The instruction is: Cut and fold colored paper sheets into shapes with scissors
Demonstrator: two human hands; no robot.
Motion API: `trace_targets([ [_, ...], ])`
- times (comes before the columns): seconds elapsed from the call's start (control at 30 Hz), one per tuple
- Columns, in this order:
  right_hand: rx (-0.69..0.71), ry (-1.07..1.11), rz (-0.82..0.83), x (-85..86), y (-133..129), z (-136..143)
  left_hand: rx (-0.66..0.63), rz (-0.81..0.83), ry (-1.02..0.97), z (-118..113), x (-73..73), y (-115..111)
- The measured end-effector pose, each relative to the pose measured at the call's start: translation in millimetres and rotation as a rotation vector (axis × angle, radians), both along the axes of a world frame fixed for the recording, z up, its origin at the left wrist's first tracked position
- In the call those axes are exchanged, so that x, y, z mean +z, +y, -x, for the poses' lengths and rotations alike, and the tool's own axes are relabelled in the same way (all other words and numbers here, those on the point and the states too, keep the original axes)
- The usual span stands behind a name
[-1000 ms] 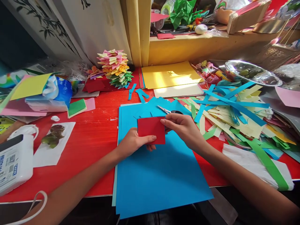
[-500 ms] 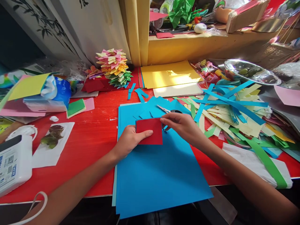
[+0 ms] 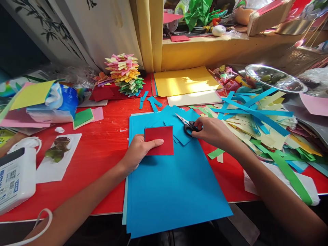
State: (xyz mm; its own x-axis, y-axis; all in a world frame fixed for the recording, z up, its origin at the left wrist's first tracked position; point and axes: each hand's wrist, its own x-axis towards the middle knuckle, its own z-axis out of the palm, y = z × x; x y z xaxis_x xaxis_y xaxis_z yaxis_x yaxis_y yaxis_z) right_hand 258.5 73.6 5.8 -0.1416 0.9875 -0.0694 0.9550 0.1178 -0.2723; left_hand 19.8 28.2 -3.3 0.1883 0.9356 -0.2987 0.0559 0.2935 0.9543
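The left hand (image 3: 135,150) is closed, thumb uppermost, on a red rectangular paper piece (image 3: 164,135) above large blue paper sheets (image 3: 176,191); farther right, black-handled metal scissors (image 3: 185,123), over small blue paper pieces (image 3: 182,136), are pinched in the right hand's bent fingers (image 3: 200,122)

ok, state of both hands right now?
Left hand: closed, holding the red card, thumb on top.
Right hand: fingers at the black handles of the scissors; firm grip or not cannot be told.
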Motion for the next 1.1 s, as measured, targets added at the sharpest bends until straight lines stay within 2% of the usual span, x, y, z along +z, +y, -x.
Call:
trace_targets([
  [0.13, -0.07, 0.281, 0.045, 1.7, 4, -9, 0.009, -0.014, -0.052, 2, 1.1, 2],
  [0.23, -0.1, 0.614, 0.183, 5.0, 5, -12, 0.01, -0.005, -0.075, 5, 1.3, 3],
  [0.33, -0.054, 0.937, 0.344, 10.2, 2, -9, 0.009, -0.009, -0.08, 6, 0.7, 4],
  [0.5, 0.043, 1.189, 0.517, 10.4, -7, 4, 0.012, -0.047, -0.086, 8, 1.7, 5],
  [0.63, 0.117, 1.154, 0.597, 7.9, -14, 12, 0.066, -0.056, -0.138, 9, 5.4, 6],
  [0.77, 0.175, 0.932, 0.475, 10.2, -18, 15, 0.114, -0.053, -0.159, 10, 8.8, 6],
  [0.97, 0.172, 0.686, 0.54, 17.3, -27, 20, 0.108, -0.064, -0.191, 11, 9.7, 4],
  [1.1, 0.163, 0.615, 0.552, 18.7, -29, 22, 0.098, -0.072, -0.207, 12, 7.8, 3],
])
